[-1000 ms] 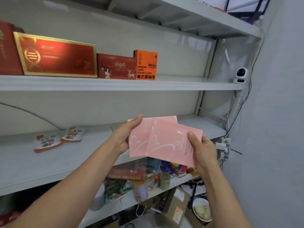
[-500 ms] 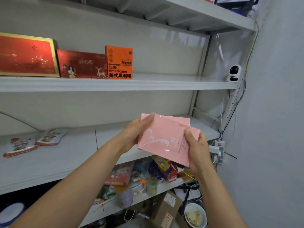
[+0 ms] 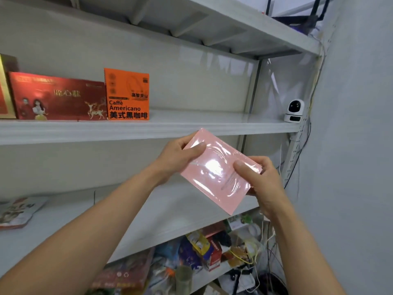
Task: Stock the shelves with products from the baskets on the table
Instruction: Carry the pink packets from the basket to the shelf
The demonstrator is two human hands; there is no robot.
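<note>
Both my hands hold pink flat packets point(image 3: 214, 179) stacked together, glossy and tilted, just below the front edge of the middle shelf point(image 3: 191, 126). My left hand point(image 3: 180, 154) pinches the upper left corner with the thumb on top. My right hand point(image 3: 261, 184) grips the right side, thumb pressed on the face. How many packets are in the stack cannot be told.
On the middle shelf stand an orange Caffè Americano box point(image 3: 127, 94) and a red gift box point(image 3: 57, 96). A snack pouch point(image 3: 19, 211) lies on the lower shelf point(image 3: 148, 211). A white camera point(image 3: 294, 110) sits at the shelf's right end. Mixed goods crowd the bottom shelf point(image 3: 202, 252).
The two fanned pink packets have been squared into one stack and raised toward the middle shelf. The view has swung right, so the shelf boxes slid left.
</note>
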